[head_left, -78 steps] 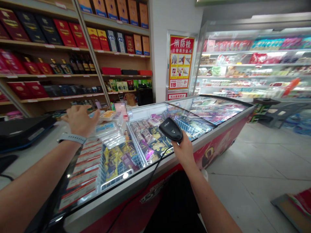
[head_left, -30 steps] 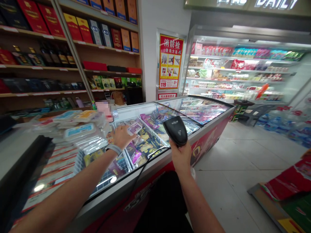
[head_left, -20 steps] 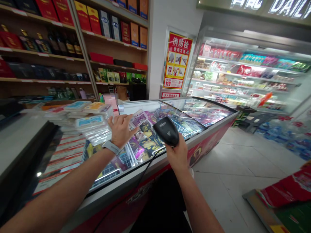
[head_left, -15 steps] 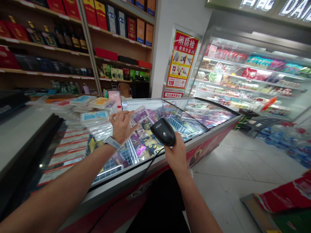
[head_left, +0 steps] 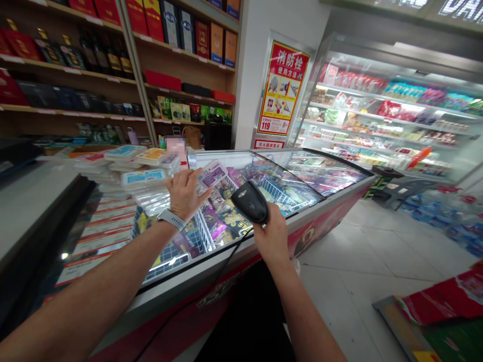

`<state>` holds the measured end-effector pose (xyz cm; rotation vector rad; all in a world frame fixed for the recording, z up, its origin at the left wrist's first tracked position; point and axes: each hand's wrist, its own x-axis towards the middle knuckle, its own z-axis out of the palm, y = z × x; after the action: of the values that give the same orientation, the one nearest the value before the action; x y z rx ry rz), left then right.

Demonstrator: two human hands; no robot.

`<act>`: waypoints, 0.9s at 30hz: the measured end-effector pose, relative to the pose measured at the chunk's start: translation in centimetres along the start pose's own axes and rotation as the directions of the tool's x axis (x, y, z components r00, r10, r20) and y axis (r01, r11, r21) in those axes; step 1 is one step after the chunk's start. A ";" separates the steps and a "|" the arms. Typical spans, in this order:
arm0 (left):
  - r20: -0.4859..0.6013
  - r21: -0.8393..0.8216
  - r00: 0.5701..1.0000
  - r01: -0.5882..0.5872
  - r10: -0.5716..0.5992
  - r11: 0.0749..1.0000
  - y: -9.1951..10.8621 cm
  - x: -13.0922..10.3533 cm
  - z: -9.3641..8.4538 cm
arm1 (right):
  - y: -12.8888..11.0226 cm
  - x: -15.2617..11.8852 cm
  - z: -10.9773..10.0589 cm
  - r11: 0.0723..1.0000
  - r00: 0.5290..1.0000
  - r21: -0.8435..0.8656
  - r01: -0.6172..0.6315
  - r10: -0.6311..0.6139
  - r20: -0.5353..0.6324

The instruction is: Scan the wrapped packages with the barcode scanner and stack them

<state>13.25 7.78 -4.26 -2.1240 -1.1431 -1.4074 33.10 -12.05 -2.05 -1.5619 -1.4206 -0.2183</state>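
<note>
Nearest me, the person's right hand (head_left: 272, 231) was wrapped around the handle of a black scanner (head_left: 249, 202), with its broad head standing free above the fist. I took that grip to be about keeping the head unobstructed. A thin cord (head_left: 202, 291) ran down from it past the front of the chest freezer (head_left: 166, 288), long enough, I judged, not to tie the wrist down.

The left hand (head_left: 183, 193), wearing a grey-banded watch (head_left: 172, 219), reached over the freezer glass. Its thumb and fingers pinched the near edge of a flat pack (head_left: 213, 174) with a purple label; how firmly, I couldn't tell. The pack was tilted just beyond the scanner, and holding it by the edge seemed meant to leave its printed face uncovered.

Beside that hand, clear packs (head_left: 143, 177) were piled on top of the freezer, presumably because the flat surface gave them somewhere to rest. Under the glass, a white wire basket (head_left: 206, 234) kept bagged goods apart.

Further back rose wooden shelves (head_left: 222, 76), then a red poster (head_left: 284, 89) on the wall, and a lit display case (head_left: 370, 48).
</note>
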 end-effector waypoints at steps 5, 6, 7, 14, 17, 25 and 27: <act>-0.017 0.026 1.000 0.000 0.000 1.000 0.1 0.0 -0.1 | 0.0 0.3 0.2 1.000 0.999 -0.007 -0.003 0.003 0.034; -0.017 0.029 1.000 -0.003 0.003 1.000 0.1 0.1 -0.1 | 0.0 0.4 0.2 1.000 0.999 -0.008 -0.001 0.002 0.036; -0.017 0.029 1.000 -0.004 0.004 1.000 0.1 0.1 -0.2 | 0.0 0.4 0.2 1.000 0.999 -0.010 0.000 0.000 0.038; -0.003 0.015 1.000 0.008 -0.008 1.000 0.2 0.1 -0.3 | 0.1 0.5 0.2 1.000 0.999 -0.019 0.010 -0.009 0.046; 0.006 -0.002 1.000 0.020 -0.020 1.000 0.2 0.1 -0.3 | 0.0 0.5 0.2 1.000 0.998 -0.026 0.010 -0.008 0.056; -0.008 0.046 1.000 0.018 -0.018 0.999 0.2 0.1 -0.3 | -0.1 0.4 0.2 0.999 0.998 -0.034 0.011 -0.009 0.055; -0.002 0.042 1.000 0.021 -0.021 0.999 0.3 0.1 -0.4 | -0.1 0.4 0.2 0.999 0.998 -0.033 0.010 -0.008 0.054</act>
<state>13.28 7.42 -3.94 -2.0876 -1.1875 -1.3816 33.06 -11.66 -1.89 -1.5999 -1.4730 -0.2072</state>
